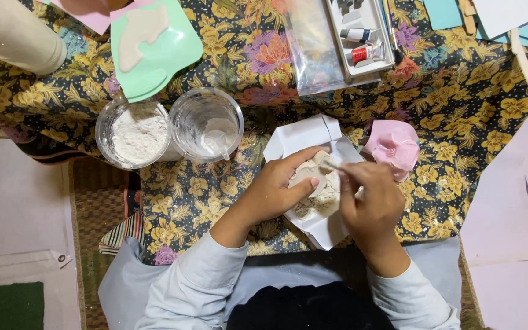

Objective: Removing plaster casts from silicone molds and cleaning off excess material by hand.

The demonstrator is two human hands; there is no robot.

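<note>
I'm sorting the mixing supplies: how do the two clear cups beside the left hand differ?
The left cup is filled with white powder up near its rim; the right cup holds only a little white paste at the bottom, with smeared walls. The right cup has a small white stick or spoon in it, the left cup none. Both are round, clear and stand touching on the floral cloth.

Home craft corner, floral cloth [459, 104] on the floor, woven mat [96, 214], paint tubes [362, 46], powder cups [137, 133]
</note>
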